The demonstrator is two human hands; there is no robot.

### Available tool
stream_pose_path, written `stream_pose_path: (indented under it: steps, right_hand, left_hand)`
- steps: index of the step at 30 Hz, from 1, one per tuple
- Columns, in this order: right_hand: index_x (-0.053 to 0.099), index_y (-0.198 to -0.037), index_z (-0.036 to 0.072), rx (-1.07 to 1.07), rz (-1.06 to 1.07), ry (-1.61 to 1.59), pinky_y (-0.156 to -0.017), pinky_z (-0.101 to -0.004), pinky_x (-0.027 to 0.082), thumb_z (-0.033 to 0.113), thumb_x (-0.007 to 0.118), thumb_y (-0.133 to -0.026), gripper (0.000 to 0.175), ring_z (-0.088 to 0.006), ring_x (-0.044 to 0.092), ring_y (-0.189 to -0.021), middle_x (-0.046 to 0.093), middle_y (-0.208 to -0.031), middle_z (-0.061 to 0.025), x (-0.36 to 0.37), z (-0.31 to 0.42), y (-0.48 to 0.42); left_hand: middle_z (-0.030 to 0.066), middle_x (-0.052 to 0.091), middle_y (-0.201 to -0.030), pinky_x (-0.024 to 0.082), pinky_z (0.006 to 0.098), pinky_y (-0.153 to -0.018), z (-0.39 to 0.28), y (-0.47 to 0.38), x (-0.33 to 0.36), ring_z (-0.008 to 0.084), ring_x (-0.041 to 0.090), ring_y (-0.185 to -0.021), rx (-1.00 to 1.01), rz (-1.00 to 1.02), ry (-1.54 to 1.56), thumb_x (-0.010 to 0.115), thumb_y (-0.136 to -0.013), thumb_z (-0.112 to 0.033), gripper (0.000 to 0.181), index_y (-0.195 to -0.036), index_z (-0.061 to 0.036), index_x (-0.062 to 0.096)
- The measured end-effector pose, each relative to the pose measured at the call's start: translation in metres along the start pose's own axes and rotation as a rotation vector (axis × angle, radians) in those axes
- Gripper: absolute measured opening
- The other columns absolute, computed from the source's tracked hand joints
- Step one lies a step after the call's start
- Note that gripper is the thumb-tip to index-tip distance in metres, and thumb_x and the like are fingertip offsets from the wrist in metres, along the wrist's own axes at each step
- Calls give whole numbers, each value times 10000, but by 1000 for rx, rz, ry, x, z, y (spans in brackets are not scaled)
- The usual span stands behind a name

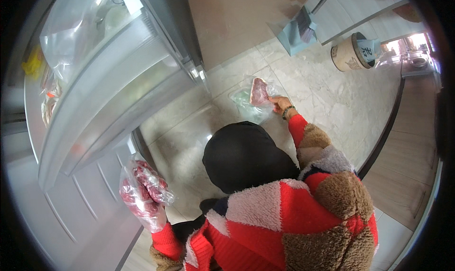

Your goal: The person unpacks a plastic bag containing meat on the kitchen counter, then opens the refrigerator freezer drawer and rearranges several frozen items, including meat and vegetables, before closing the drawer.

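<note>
My right hand (pixel 280 104), with a beaded bracelet at the wrist, grips the edge of a flat piece of pink meat (pixel 259 91) in clear plastic. Beneath and beside that meat, a pale green-tinted plastic bag (pixel 249 108) lies on the tiled floor. At the lower left, my left hand (pixel 160 217) is mostly hidden behind clear plastic bags of red meat (pixel 142 191), which it holds up beside the open fridge drawer. Its fingers are out of sight.
An open refrigerator drawer (pixel 103 65) at the left holds plastic bags (pixel 67 40) and a yellow bag (pixel 32 63). A blue dustpan (pixel 293 40) with a brush stands at the top, near a lined waste bin (pixel 346 54). Wood-look cabinets (pixel 401 143) run along the right.
</note>
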State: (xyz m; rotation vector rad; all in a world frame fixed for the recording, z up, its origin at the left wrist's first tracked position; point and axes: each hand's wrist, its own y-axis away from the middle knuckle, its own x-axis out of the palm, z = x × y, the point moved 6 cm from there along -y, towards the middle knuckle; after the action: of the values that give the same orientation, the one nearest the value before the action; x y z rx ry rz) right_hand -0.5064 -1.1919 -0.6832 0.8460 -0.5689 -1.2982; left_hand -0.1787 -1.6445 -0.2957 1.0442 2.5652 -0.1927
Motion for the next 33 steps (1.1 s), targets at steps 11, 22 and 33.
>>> stream_pose_path:
  steps: [11, 22, 33]
  right_hand:
    - [661, -1036, 81, -41, -226, -277, -677, -319, 536, 157, 810, -836, 260, -148, 617, -766, 669, -888, -27, 36, 9, -17]
    - [626, -1112, 48, -662, 141, -268, -843, -248, 487, 21, 696, -894, 231, -73, 620, -903, 694, -1028, 2, 48, 123, 133]
    - [566, -1074, 17, -1103, 0, 70, -829, -254, 482, 34, 732, -870, 264, -79, 588, -942, 638, -976, -15, 84, 203, 282]
  left_hand:
    - [152, 631, -1145, 560, 298, -631, -5, -11, 4, 186, 640, -825, -84, 27, 157, 644, -947, -112, 427, -1337, -26, 492]
    - [69, 623, -882, 464, 257, -535, -14, -9, 16, 118, 567, -625, -104, -159, 270, 560, -989, -291, 357, -1140, 29, 605]
    - [64, 611, -861, 463, 258, -520, -24, -9, 16, 121, 566, -605, -89, -140, 324, 577, -979, -392, 451, -1146, 27, 591]
